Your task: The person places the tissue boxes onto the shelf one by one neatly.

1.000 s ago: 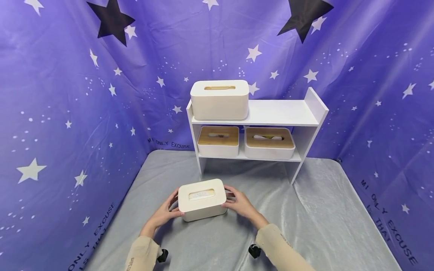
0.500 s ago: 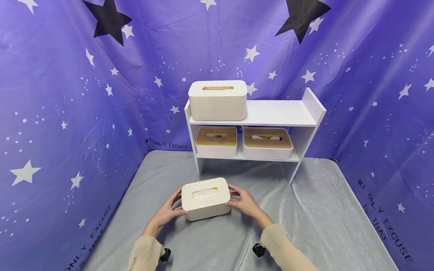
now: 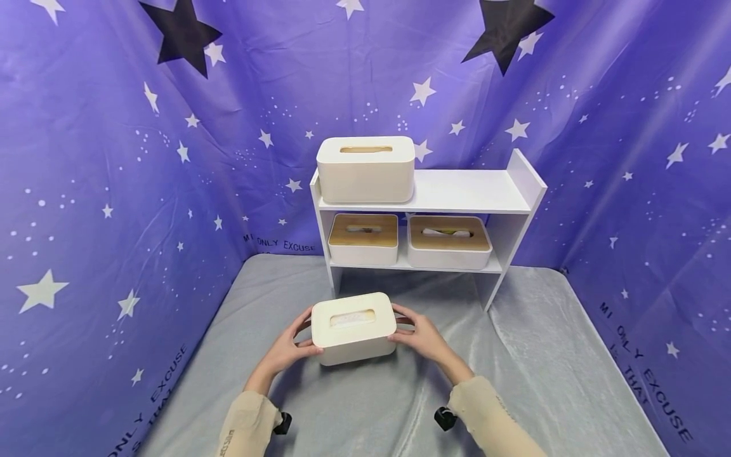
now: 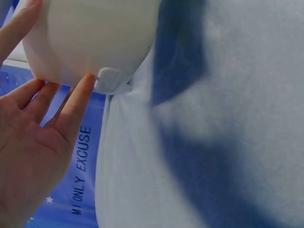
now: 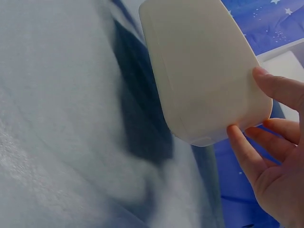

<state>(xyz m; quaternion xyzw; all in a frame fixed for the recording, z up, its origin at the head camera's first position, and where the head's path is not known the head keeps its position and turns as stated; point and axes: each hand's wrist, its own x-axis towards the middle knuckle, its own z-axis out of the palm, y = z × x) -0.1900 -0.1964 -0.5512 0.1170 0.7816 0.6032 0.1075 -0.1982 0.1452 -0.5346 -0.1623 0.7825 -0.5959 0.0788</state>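
Observation:
Between both hands is a cream tissue box [image 3: 354, 346] with a slot in its lid showing pale tissue. The left hand [image 3: 288, 349] grips its left end, thumb at the front and fingertips on the end wall. At the opposite end, the right hand [image 3: 422, 336] holds it the same way. In the right wrist view the box [image 5: 204, 71] hangs tilted, its shadow falling on the grey cloth beside it. From the left wrist, the fingertips press the end of the box [image 4: 95, 42] beside a small raised tab. The far wall of the box is hidden.
Behind stands a white two-tier shelf [image 3: 468, 190]. A larger cream tissue box [image 3: 365, 181] sits at its upper left. Below are two white boxes with wooden lids, a left one [image 3: 363, 254] and a right one [image 3: 449, 257]. Purple star curtains [image 3: 365, 76] surround the grey cloth [image 3: 354, 412].
Both hands have carried the tissue box a little to the right and away from the person, toward the shelf. The grip is the same. The view has shifted slightly.

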